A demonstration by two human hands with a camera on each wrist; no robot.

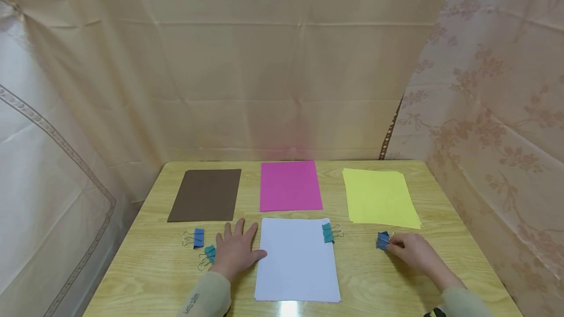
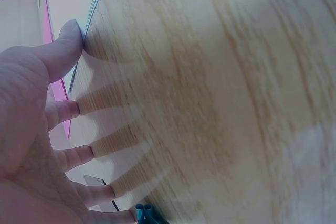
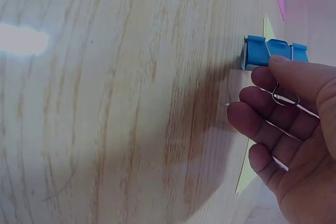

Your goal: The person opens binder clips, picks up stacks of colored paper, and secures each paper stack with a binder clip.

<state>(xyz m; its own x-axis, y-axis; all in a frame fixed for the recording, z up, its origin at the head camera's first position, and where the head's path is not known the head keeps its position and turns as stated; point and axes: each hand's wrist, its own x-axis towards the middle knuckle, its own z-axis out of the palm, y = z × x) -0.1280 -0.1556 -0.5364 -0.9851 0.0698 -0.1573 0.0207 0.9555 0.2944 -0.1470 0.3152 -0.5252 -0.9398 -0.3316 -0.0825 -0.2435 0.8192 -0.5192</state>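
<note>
A stack of white paper [image 1: 296, 263] lies at the middle front of the table, with a teal binder clip [image 1: 328, 233] on its upper right edge. My left hand [image 1: 238, 251] rests spread on the table beside the stack, its thumb [image 2: 71, 38] touching the left edge. Between thumb and fingers my right hand [image 1: 413, 249] pinches a blue binder clip [image 3: 275, 52] by its wire handles, to the right of the stack. Left of my left hand lie another blue binder clip [image 1: 199, 238] and a teal one [image 1: 210, 254], the latter partly beside the wrist.
Along the back of the table [image 1: 145, 258] lie brown sheets [image 1: 206, 194], pink sheets [image 1: 291, 186] and yellow sheets [image 1: 381, 197]. A beige cloth [image 1: 282, 62] hangs behind, and flowered cloth [image 1: 506, 111] hangs on the right.
</note>
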